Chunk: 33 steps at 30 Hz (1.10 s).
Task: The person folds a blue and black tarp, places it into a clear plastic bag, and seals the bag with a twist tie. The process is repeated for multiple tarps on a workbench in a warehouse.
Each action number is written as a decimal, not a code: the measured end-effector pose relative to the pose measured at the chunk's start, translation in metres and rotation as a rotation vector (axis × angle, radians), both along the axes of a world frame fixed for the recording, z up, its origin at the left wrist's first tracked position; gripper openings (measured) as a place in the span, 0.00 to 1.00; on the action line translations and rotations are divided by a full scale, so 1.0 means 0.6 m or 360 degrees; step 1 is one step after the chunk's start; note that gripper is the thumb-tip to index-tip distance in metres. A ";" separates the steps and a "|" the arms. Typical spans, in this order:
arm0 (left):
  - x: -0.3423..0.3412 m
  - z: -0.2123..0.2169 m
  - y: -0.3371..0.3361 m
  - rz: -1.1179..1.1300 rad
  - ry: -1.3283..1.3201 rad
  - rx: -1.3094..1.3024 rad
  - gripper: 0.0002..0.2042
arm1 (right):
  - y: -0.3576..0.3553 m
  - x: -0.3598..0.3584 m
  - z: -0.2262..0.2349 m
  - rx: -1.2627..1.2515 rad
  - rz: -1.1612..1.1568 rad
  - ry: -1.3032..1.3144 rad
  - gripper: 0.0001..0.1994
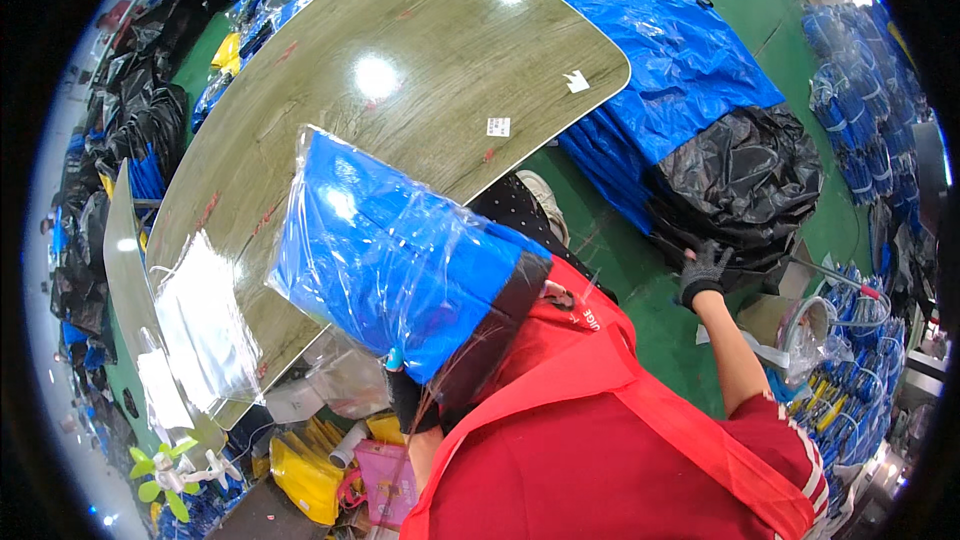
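My left hand (408,402), in a black glove with a light blue fingertip, grips the lower edge of a folded blue-and-black piece in a clear plastic bag (385,240). This bagged piece leans over the table edge and against my front; most of my left fingers are hidden behind it. On the right, my right hand (704,272), in a grey-black glove, has its fingers spread at the near edge of a tall pile of blue-and-black folded pieces (670,70). The pile's black end (745,175) is crumpled and shiny.
A wood-grain table (440,50) stands ahead, with a stack of clear plastic bags (205,325) at its left end. Yellow packets (305,475) and a small green fan (165,475) are at lower left. A round bin (800,325) and bundled blue goods (850,130) stand right.
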<state>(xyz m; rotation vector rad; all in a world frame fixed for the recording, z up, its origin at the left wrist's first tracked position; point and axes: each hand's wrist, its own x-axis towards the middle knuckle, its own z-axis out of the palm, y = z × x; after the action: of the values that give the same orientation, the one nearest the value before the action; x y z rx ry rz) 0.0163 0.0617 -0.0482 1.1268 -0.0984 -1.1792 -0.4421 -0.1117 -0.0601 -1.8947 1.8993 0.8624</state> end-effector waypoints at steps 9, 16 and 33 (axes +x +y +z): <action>-0.008 0.015 -0.010 0.0049 0.0043 0.0246 0.33 | -0.094 0.297 0.058 0.0957 0.0175 -0.2685 0.45; -0.037 0.138 -0.061 -0.1457 -0.0538 0.0402 0.29 | -0.141 0.311 0.280 0.0158 0.0048 -0.2943 0.43; 0.102 0.330 -0.280 -0.0343 -0.2656 -0.0203 0.39 | -0.238 0.352 0.446 -0.0328 0.0031 -0.3209 0.45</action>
<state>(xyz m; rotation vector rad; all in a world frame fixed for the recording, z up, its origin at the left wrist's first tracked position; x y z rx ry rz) 0.0774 -0.1064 0.1498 1.7198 -1.5495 -0.1037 -0.2308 -0.2545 0.2073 -1.4575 0.5509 -1.0643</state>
